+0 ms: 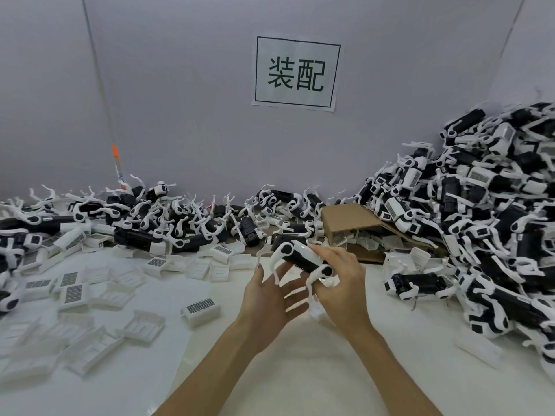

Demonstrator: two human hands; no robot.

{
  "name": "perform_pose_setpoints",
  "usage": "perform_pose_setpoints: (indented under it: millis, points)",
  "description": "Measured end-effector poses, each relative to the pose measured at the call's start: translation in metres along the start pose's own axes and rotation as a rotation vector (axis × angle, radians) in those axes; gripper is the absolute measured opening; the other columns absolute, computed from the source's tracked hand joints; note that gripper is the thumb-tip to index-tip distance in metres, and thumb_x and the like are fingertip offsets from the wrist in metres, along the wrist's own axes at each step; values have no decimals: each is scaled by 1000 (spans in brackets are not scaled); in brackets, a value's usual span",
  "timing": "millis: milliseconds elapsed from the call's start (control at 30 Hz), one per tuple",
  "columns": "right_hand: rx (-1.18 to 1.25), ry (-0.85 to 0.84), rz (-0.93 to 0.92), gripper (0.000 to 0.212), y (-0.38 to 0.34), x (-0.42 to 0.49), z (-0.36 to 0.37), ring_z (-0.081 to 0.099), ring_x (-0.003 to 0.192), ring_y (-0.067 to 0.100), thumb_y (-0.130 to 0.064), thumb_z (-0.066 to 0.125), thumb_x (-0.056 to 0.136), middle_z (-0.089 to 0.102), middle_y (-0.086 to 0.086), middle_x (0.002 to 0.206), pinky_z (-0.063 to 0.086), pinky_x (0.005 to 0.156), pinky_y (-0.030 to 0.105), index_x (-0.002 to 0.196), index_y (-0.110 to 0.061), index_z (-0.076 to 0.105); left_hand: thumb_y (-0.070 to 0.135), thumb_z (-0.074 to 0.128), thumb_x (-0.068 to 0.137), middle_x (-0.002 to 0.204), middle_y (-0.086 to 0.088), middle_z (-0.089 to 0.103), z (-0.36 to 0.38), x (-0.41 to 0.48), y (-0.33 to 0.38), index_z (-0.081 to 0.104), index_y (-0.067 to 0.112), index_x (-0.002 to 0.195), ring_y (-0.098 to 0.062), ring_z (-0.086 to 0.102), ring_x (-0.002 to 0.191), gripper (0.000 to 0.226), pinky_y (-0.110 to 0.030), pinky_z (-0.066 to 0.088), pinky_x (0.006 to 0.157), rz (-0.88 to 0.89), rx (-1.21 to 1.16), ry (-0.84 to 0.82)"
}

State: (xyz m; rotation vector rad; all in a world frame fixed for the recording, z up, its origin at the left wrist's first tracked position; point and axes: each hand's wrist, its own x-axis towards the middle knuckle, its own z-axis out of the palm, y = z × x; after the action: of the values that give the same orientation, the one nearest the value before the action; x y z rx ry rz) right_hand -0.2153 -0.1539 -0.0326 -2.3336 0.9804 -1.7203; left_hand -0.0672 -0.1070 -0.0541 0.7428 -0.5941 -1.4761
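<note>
Above the table's middle, the right hand's fingers (pixel 326 254) curl over the back of a black-and-white toy (pixel 300 259) and clamp on it from the right; the thumb is hidden. The toy is a small four-legged body, held clear of the table and tilted, with white legs hanging from its black flank. The right hand (pixel 339 283) sits behind and below the toy's near end. The left hand (pixel 270 298) lies palm up just under and left of the toy, its fingers (pixel 295 286) straight and spread apart. One white leg hangs down among them, but whether it touches them cannot be told.

White covers (pixel 200 310) lie scattered over the left half of the white table (pixel 270 385), some showing dark grilles. Toward the right edge a tall heap (pixel 495 220) of like toys rises against the wall. A lower heap (pixel 168 217) runs along the far edge to the far left corner. Between the two, at the far edge, lies a brown box (pixel 348 219). On the wall above hangs a paper sign (pixel 297 73) with two dark characters.
</note>
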Motion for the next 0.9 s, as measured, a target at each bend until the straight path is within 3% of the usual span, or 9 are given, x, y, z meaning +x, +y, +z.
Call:
perform_pose_setpoints:
  millis: [200,333,433,500,567,633,733,800,900]
  points:
    - [63,-280,99,69,6,-4,-2,53,125,15,-3,78,73,63,-7,129,37,109,41,136,-24,58,55,29,102,132,-19,64,0,-1,4,70,22,126,-38,64,118,58,-50,48,101,106,-80,-68]
    - [216,-332,238,72,1,-4,0,40,133,7,12,57,76,53,-7,139,31,111,27,138,-27,57,37,49,97,130,-15,64,1,-4,5,63,19,133,-38,59,125,43,-50,47,104,229,49,-39]
    - [405,-282,407,49,0,-1,-3,52,118,0,-5,48,83,59,-11,126,42,97,22,121,-28,68,30,49,102,131,5,67,9,-7,2,60,33,135,-19,61,125,35,-38,50,99,368,413,-28]
    - [607,-258,560,31,4,3,-3,64,104,10,-10,48,93,69,-3,114,51,85,26,112,-18,72,24,53,103,136,22,55,12,-11,-3,49,39,142,-7,56,126,42,-20,48,92,487,714,-40]
    - [796,-235,700,23,6,6,-5,68,89,21,-15,47,101,72,6,99,55,72,30,108,-4,66,21,54,103,144,19,39,8,-12,-9,30,40,152,-1,48,128,57,-10,43,93,636,1126,-42]
    - [893,-222,796,23,9,7,-7,65,82,25,-22,51,100,70,9,89,52,68,33,107,-2,59,22,54,102,156,13,29,5,-13,-14,17,33,158,-2,37,137,68,-14,35,106,772,1453,-42]
    - [934,-255,844,31,14,7,-9,66,86,27,-25,67,89,71,11,99,52,74,38,113,-7,56,15,50,101,165,15,12,7,-13,-18,4,31,158,-4,18,149,75,-19,19,118,828,1612,-28]
    - [865,-261,829,39,15,6,-8,67,92,23,-16,74,85,69,10,111,54,79,34,119,-13,57,8,45,101,161,22,-8,5,-10,-18,-9,33,153,0,1,152,79,-17,8,119,834,1742,-32]
    - [730,-233,798,41,16,4,-5,69,91,17,-7,79,82,70,6,108,56,74,27,116,-20,59,2,40,98,154,22,-23,-2,-6,-18,-14,28,154,0,-17,149,82,-23,3,123,787,1881,-13]
